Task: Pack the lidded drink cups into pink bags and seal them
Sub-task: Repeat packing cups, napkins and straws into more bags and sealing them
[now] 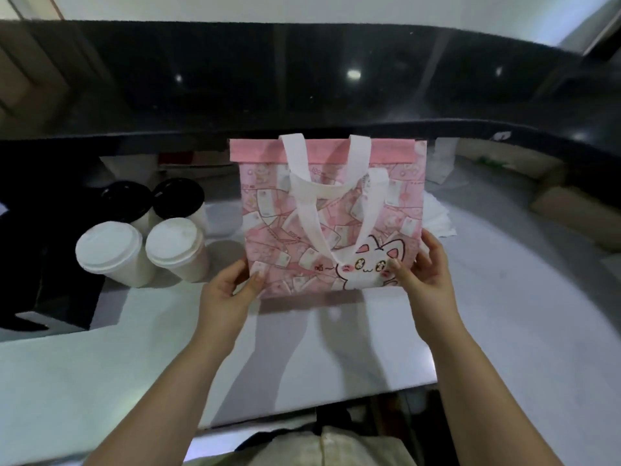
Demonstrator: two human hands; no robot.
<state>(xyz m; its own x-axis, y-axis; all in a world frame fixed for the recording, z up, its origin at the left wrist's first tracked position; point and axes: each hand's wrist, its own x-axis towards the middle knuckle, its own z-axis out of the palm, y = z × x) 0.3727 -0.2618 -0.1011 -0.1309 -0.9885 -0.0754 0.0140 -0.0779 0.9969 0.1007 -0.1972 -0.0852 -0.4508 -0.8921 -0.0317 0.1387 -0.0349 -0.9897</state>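
Note:
A pink bag point(331, 213) with a cat print and white handles stands upright at the middle of the white counter, its top edge folded over. My left hand point(228, 284) pinches its lower left corner, thumb on the front. My right hand point(426, 267) grips its lower right corner the same way. To the left stand several lidded drink cups: two with white lids point(109, 248) point(174, 242) in front, two with black lids point(126, 200) point(178, 198) behind them. What the bag holds is hidden.
The white counter point(504, 314) runs under a raised black glossy ledge point(302, 79) behind the bag. White napkins or paper point(440, 220) lie right of the bag, brown paper bags point(571, 210) at the far right. A black patch point(50, 264) lies beside the cups.

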